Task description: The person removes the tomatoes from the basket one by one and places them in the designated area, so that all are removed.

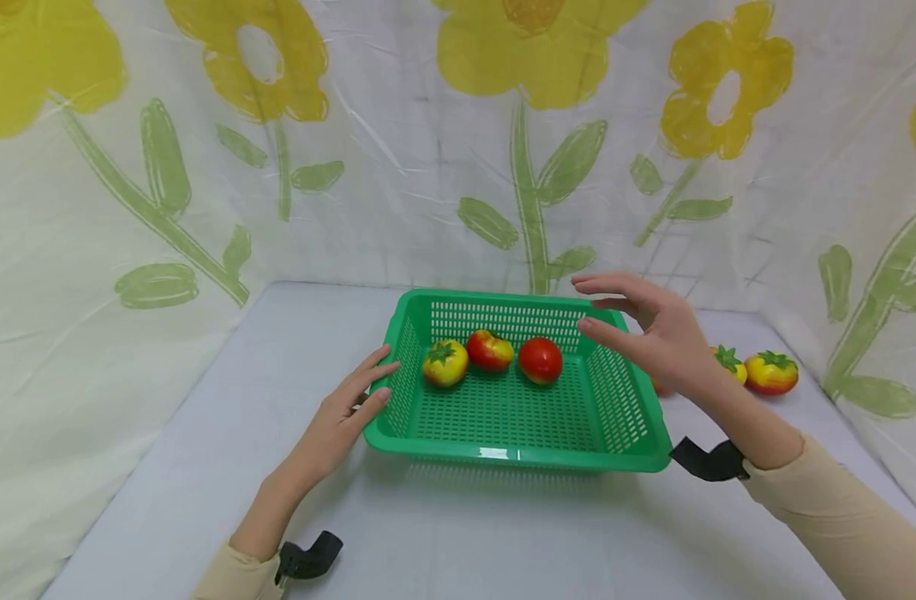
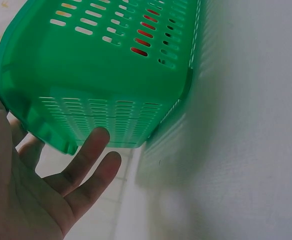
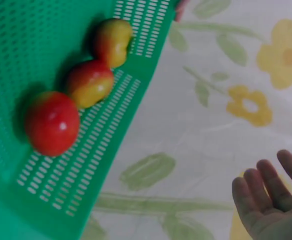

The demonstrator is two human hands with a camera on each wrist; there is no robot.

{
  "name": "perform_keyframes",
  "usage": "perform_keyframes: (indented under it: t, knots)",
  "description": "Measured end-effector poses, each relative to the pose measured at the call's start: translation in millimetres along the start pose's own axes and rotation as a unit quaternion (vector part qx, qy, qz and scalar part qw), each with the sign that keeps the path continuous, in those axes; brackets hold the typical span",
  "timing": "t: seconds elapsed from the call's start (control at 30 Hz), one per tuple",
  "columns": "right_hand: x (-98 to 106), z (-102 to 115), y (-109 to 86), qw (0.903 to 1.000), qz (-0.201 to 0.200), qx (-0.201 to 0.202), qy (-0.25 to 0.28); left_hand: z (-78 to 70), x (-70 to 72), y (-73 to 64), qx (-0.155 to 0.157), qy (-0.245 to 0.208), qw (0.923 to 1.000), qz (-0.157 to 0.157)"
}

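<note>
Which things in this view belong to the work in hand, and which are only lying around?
Likely in the work: green basket; three fruits inside; left hand; right hand; probably fruits outside, at right.

Only surroundings: flowered cloth; pale table; black wrist pieces.

Green perforated basket, upright on desk, three glossy fruits inside — yellow with leafy top up, red-and-yellow, plain red — further leafy-topped fruits outside, right, some partly hidden.
</note>
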State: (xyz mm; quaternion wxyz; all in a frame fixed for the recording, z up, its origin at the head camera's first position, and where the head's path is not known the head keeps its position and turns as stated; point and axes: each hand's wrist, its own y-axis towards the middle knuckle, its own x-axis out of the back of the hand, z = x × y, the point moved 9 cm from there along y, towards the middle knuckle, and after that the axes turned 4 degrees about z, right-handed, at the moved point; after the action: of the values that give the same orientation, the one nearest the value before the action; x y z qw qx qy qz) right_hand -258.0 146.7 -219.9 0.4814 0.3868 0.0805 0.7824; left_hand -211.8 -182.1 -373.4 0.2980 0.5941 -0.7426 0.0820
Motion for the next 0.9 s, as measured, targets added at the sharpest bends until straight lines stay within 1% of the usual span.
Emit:
perform_keyframes:
  t: [0.1,0.2,0.3,0.4,0.5,0.63,0.8,0.9]
  knots:
    - [-8,0,15.1,0.9996,0.015,-0.011,0.023,0.2,-0.6,-0.3,-0.004,-0.001,1.0,0.0]
    - [-19,-6,31.3,0.9983,0.037,-0.024,0.037,0.0,0.0,-1.0,-0.004,-0.001,1.0,0.0]
    - [-33,-15,46.6,0.9957,0.061,-0.04,0.058,-0.5,0.9,-1.2,-0.003,0.003,1.0,-0.002]
    - [-48,-30,58.6,0.9911,0.084,-0.066,0.081,-0.3,0.9,-0.5,-0.003,0.007,1.0,-0.003]
    - [-61,-48,66.7,0.9846,0.102,-0.095,0.105,0.3,0.3,0.6,-0.003,0.009,0.9999,-0.002]
    - [-79,-69,74.7,0.9763,0.13,-0.125,0.12,0.7,0.1,1.1,-0.007,0.008,0.9999,-0.002]
    - [-102,-88,83.3,0.9676,0.173,-0.144,0.114,0.4,0.4,0.6,-0.008,0.006,1.0,-0.001]
    - [-113,-94,87.4,0.9631,0.187,-0.151,0.12,0.4,0.2,0.6,-0.005,0.006,1.0,0.0]
